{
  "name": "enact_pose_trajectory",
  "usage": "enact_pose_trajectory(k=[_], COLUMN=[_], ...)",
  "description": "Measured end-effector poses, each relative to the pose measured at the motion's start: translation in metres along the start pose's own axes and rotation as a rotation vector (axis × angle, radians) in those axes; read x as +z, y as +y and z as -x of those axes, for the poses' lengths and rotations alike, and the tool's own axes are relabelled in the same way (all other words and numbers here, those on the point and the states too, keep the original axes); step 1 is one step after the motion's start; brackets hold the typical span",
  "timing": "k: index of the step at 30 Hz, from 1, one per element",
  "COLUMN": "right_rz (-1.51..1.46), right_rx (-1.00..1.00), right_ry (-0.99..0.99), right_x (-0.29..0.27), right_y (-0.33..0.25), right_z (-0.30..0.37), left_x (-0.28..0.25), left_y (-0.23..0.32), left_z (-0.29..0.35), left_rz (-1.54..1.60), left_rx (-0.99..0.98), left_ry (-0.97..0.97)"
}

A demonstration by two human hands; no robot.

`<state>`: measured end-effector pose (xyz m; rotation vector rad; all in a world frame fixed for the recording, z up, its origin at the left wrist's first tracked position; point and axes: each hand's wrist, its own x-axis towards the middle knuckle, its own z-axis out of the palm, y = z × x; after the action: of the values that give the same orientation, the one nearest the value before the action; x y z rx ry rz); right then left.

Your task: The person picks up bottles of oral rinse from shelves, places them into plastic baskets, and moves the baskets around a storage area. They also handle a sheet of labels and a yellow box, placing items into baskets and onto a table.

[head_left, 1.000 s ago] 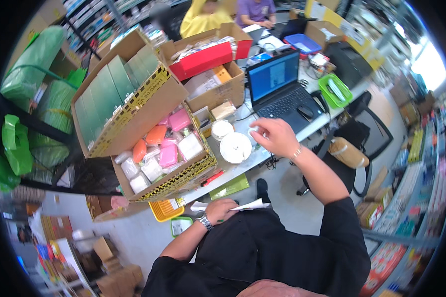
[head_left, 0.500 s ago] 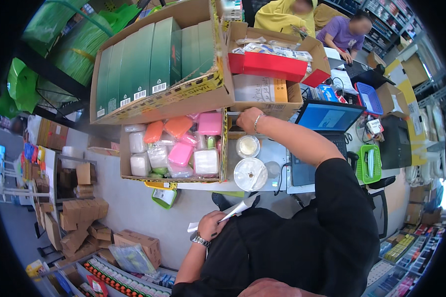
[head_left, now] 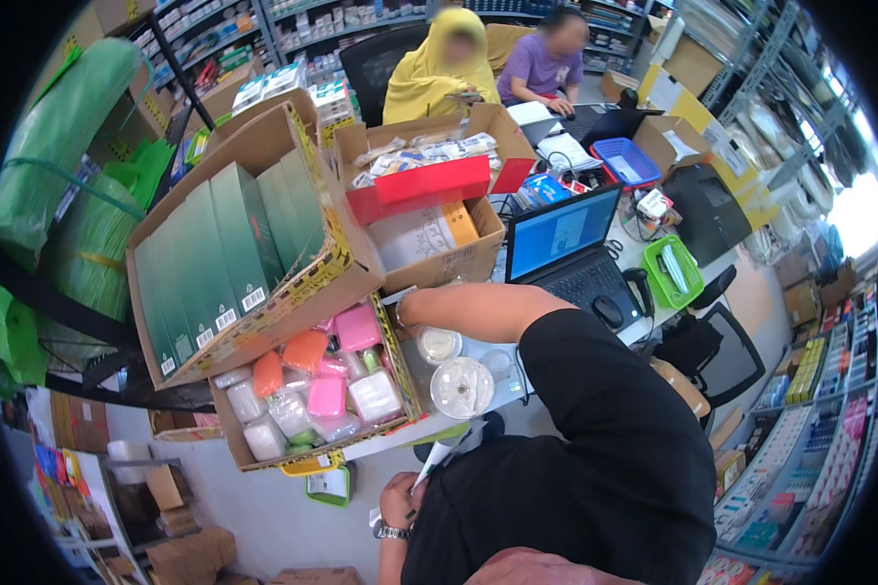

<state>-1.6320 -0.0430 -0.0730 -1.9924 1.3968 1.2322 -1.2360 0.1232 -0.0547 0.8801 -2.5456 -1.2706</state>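
My left hand (head_left: 398, 499), with a metal watch at the wrist, is closed round a folded white sheet of paper (head_left: 437, 458) near my body. My right arm stretches across the table to the gap beside the cartons. Only the bracelet end of my right hand (head_left: 400, 310) shows there; its fingers are hidden. Left of it stands an open carton (head_left: 412, 398) of plastic-wrapped pink, orange and white packets. A larger carton (head_left: 346, 283) of green boxes rests above that. Two round clear-topped tubs, one smaller (head_left: 439, 344) and one larger (head_left: 461, 388), sit just below my right forearm.
Behind my arm is a carton (head_left: 478, 255) with a red-flapped box on top. An open laptop (head_left: 566, 234), a mouse (head_left: 608, 312) and a green basket (head_left: 688, 263) are on the right. Two people sit at the far side. Stocked shelves (head_left: 790, 458) line the right.
The view has swung up and to the right, so the scene appears shifted left and tilted. My right hand's fingers, partly visible before, are now hidden. My left hand keeps the paper.
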Motion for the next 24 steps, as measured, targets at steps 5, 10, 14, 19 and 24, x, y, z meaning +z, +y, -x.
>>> enact_pose_trajectory(k=[5,10,14,19,24], right_rz=[0.097,0.017,-0.031,-0.265,-0.272], right_rx=[-0.250,-0.280,-0.236,0.052,0.091], right_ry=[-0.171,-0.191,-0.332,-0.240,-0.205], right_x=[-0.025,-0.003,-0.023,-0.029,-0.007], right_y=[-0.007,0.000,-0.009,-0.016,-0.009], right_z=[0.041,0.010,0.025,0.073,0.034], left_x=[-0.011,-0.018,-0.022,-0.028,-0.027], left_y=[-0.012,-0.019,-0.021,-0.022,-0.030], left_z=[0.007,0.006,0.012,0.014,0.015], left_rz=[-0.032,-0.023,-0.016,-0.031,-0.050], left_rx=[0.008,0.035,0.002,0.020,0.030], left_ry=[0.036,0.028,0.049,0.038,0.055])
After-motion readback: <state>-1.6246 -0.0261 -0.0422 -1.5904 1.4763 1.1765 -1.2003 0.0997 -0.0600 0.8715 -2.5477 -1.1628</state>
